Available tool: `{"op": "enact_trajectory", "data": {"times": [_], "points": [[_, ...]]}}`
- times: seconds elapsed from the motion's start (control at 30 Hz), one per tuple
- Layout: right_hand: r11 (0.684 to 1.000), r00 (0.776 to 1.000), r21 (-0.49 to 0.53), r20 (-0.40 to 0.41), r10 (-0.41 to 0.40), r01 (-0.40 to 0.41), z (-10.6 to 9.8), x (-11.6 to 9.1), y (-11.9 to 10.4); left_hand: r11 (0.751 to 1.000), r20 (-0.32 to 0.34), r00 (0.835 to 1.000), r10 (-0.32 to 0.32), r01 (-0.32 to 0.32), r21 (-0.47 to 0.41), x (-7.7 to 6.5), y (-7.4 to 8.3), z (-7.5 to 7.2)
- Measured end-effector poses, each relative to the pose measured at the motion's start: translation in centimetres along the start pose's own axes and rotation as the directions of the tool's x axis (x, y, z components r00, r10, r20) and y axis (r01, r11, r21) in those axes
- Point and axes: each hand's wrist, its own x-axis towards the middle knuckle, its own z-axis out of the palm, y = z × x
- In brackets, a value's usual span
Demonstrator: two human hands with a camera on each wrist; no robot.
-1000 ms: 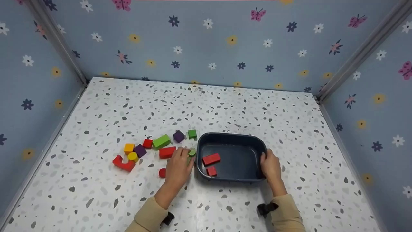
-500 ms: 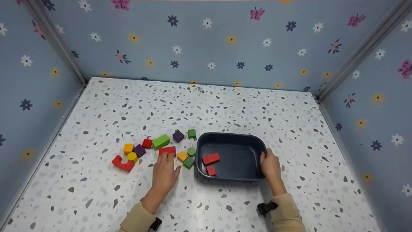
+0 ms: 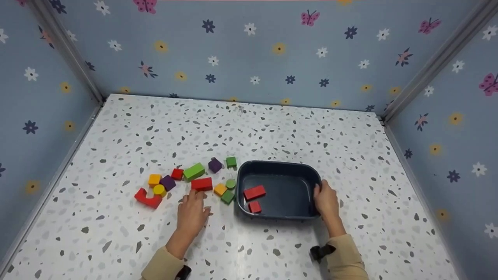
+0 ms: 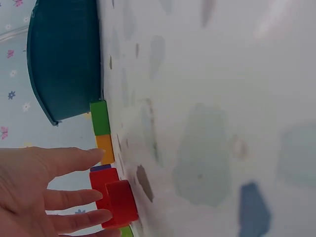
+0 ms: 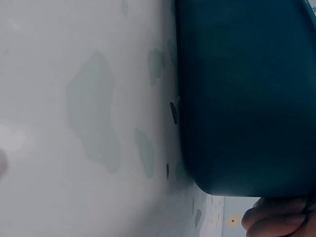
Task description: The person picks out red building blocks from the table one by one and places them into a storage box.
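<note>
My left hand (image 3: 190,214) hovers low over the table, its fingers extended and parted. In the left wrist view its fingertips are right at a red cylinder (image 4: 123,201), which the hand hides in the head view. Just beyond the fingers lies a red rectangular block (image 3: 202,184). My right hand (image 3: 327,200) grips the right wall of a dark blue rectangular tub (image 3: 280,165), with the thumb over the rim. Inside the tub, at its left end, lie a red rectangular block (image 3: 255,192) and a smaller red block (image 3: 255,207).
Between left hand and tub sit an orange block (image 3: 220,189), a green cube (image 3: 228,197) and a green cylinder (image 3: 230,184). Farther left are a red arch (image 3: 148,199), a yellow cylinder (image 3: 159,190) and several more blocks. Patterned walls (image 3: 249,50) enclose the speckled table (image 3: 272,128).
My left hand has moved left and toward me, away from the orange and green blocks, and now covers the red cylinder. The right hand and tub have stayed put.
</note>
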Motion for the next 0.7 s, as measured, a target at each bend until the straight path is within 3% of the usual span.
{"op": "enact_trajectory", "data": {"times": [0.43, 0.7], "points": [[0.999, 0.999, 0.027, -0.029, -0.030, 0.030, 0.07, -0.07, 0.12, 0.997, 0.145, 0.986, -0.080, 0.079, 0.014, 0.36, -0.05, -0.51], [0.999, 0.999, 0.032, -0.035, -0.029, 0.030, 0.08, -0.03, 0.15, 0.995, 0.170, 0.982, -0.079, 0.087, -0.039, 0.57, 0.00, -0.70]]}}
